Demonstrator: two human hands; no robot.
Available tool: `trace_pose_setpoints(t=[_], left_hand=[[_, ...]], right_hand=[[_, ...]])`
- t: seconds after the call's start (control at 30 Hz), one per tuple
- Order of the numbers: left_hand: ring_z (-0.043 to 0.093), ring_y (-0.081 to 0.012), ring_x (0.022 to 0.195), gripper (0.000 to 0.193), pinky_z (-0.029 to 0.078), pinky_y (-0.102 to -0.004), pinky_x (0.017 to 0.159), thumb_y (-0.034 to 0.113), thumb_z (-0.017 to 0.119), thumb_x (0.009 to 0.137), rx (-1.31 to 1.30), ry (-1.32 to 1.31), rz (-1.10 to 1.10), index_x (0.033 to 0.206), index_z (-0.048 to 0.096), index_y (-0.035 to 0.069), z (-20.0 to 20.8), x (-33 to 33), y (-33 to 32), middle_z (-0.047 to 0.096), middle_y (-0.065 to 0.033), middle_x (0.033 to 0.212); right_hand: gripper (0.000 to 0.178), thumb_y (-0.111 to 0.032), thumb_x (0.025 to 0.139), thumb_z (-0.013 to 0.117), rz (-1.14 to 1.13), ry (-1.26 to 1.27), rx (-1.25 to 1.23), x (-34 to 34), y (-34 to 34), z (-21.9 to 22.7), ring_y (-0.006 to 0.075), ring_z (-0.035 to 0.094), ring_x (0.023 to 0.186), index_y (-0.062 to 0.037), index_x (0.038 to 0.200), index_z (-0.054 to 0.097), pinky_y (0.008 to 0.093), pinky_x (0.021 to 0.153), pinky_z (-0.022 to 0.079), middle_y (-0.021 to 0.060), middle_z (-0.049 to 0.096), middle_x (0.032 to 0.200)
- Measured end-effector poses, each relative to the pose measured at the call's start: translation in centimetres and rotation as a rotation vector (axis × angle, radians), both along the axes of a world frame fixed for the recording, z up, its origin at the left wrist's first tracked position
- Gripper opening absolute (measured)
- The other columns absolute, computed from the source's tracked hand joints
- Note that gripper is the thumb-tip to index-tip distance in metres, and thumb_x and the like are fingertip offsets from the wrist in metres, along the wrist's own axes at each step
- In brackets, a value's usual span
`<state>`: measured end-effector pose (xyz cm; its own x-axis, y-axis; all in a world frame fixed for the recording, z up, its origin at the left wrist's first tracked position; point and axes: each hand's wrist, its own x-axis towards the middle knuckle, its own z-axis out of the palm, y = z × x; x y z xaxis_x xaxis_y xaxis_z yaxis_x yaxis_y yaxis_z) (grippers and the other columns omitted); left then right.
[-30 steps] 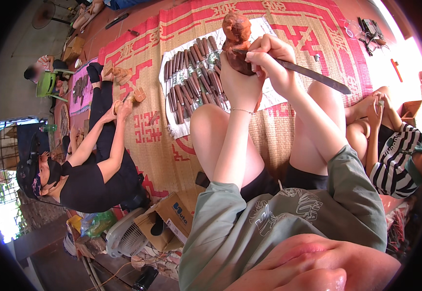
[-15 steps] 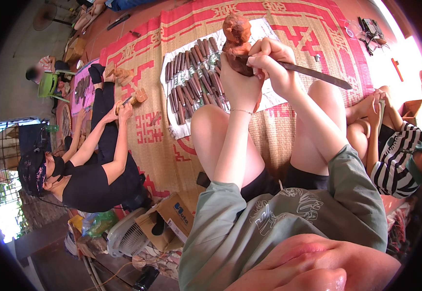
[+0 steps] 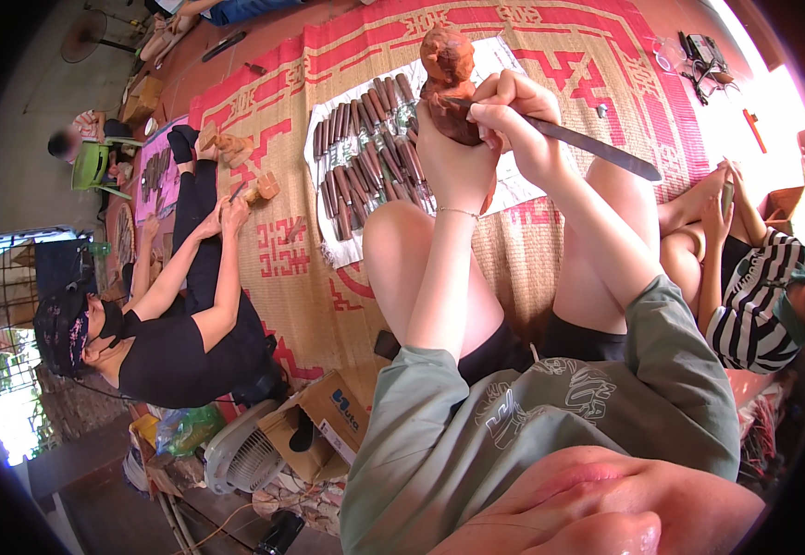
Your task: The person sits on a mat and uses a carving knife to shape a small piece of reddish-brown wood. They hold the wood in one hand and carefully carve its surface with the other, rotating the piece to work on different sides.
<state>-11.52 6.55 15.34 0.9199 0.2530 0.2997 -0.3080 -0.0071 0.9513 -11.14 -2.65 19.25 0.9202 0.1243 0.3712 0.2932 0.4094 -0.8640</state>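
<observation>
A reddish-brown carved wooden figure [image 3: 447,57] with a rounded head stands upright in front of me, above my knees. My left hand [image 3: 455,165] is wrapped round its lower part, which the fingers mostly hide. In the closed fingers of my right hand [image 3: 520,116] is a long, flat, dark file [image 3: 601,146]. One end of the file lies against the figure below the head; the other sticks out to the right over my knee. Behind my left hand, several wooden-handled carving tools [image 3: 365,153] lie in rows on a white cloth [image 3: 327,248].
A red-patterned straw mat [image 3: 328,324] spreads beneath me. At left, a person in black [image 3: 180,356] works on a pale wooden piece [image 3: 260,188]. Another person in a striped top [image 3: 749,296] sits close at right. A cardboard box [image 3: 315,416] and a fan [image 3: 245,453] stand behind my left elbow.
The file has shifted slightly left in my right hand's grip, its far end dipping a little. My left hand and the figure have barely moved.
</observation>
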Motion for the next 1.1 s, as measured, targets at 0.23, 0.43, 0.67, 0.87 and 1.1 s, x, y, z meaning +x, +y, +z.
trace_pose_setpoints(t=[0.23,0.43,0.67,0.87,1.1], left_hand=[[0.061,-0.0209,0.081,0.047,0.047,-0.0303,0.071,0.010,0.072,0.059,0.026,0.006,-0.004,0.097,0.045,0.002,-1.2,0.4,0.4,0.060,-0.0113,0.087],[0.062,-0.0234,0.080,0.048,0.047,-0.0316,0.070,0.012,0.072,0.058,0.041,-0.003,0.031,0.097,0.045,0.003,-1.0,0.3,0.2,0.060,-0.0125,0.087],[0.059,-0.0154,0.077,0.041,0.047,-0.0282,0.068,0.007,0.070,0.060,-0.048,-0.032,-0.010,0.091,0.044,0.003,-1.2,0.4,0.3,0.059,-0.0081,0.083],[0.060,-0.0170,0.077,0.042,0.047,-0.0292,0.068,0.010,0.071,0.060,-0.154,-0.009,-0.029,0.090,0.043,0.002,0.3,-0.1,-0.2,0.059,-0.0094,0.083],[0.061,-0.0212,0.077,0.045,0.048,-0.0307,0.069,0.015,0.072,0.060,0.081,0.013,0.025,0.091,0.043,0.002,-1.5,0.6,0.3,0.059,-0.0129,0.083]], right_hand=[[0.024,0.000,0.078,0.057,0.066,0.054,-0.057,-0.4,-0.4,0.1,0.0070,0.047,0.057,-0.0050,0.063,0.039,0.0219,0.052,0.039,0.0043,0.052,0.067],[0.024,-0.001,0.078,0.057,-0.013,-0.002,-0.034,-0.3,-0.1,0.5,0.0068,0.047,0.055,-0.0049,0.062,0.040,0.0219,0.050,0.039,0.0039,0.052,0.066],[0.024,-0.002,0.078,0.058,0.046,0.083,-0.041,-0.3,-0.3,0.4,0.0062,0.047,0.051,-0.0058,0.061,0.041,0.0206,0.045,0.038,0.0031,0.054,0.064],[0.025,-0.003,0.077,0.059,-0.013,0.097,0.007,-0.3,0.1,0.6,0.0065,0.048,0.051,-0.0065,0.061,0.040,0.0203,0.045,0.038,0.0034,0.054,0.064],[0.024,-0.004,0.078,0.059,0.089,0.099,0.042,0.2,-0.9,-0.1,0.0064,0.048,0.053,-0.0071,0.062,0.042,0.0203,0.044,0.037,0.0041,0.054,0.065]])
